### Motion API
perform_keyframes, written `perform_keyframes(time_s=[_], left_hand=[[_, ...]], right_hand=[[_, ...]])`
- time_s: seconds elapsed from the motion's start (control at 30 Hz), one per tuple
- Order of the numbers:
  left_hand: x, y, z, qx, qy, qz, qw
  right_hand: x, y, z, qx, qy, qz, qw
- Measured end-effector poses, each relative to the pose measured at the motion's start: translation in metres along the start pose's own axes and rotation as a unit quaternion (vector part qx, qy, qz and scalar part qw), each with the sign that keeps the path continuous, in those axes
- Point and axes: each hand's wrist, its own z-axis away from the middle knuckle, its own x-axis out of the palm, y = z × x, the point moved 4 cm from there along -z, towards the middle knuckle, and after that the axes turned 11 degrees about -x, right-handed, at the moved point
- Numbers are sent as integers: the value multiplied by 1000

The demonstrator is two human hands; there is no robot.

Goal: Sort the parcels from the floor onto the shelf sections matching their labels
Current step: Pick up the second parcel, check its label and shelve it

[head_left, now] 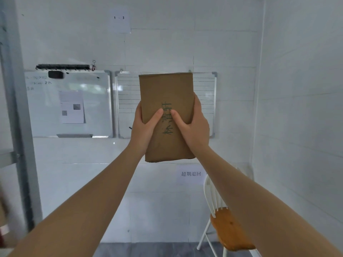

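Observation:
A brown paper parcel (167, 93) with dark handwritten characters down its face is held upright at chest height in front of the white wall. My left hand (143, 128) grips its lower left edge, thumb across the front. My right hand (193, 125) grips its lower right edge, thumb also on the front. Both arms are stretched forward. A paper label (119, 18) reading "1 - 3" is stuck high on the wall, and a second label (191, 173) with printed characters hangs below the parcel.
Two whiteboards (68, 103) (204, 101) hang on the wall behind the parcel. A white chair with an orange seat (229, 229) stands at the lower right. A grey metal shelf post (20, 115) rises along the left edge. Dark floor (148, 249) shows at the bottom.

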Motion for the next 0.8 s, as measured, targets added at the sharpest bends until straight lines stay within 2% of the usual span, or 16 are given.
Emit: perform_keyframes(time_s=[0.27, 0.37, 0.5, 0.67, 0.8], left_hand=[[-20, 3, 4, 3, 14, -11, 1000], [-29, 8, 6, -6, 7, 21, 1000], [-44, 12, 6, -23, -9, 64, 998], [-60, 9, 9, -56, -50, 95, 993], [-61, 9, 17, -62, -80, 86, 991]], right_hand=[[10, -15, 7, -17, 8, -15, 1000], [12, -17, 7, -7, -1, -113, 994], [17, -19, 5, 36, -28, -252, 967], [21, -15, 5, 77, -10, -247, 966], [23, -10, 11, 109, -25, -260, 959]])
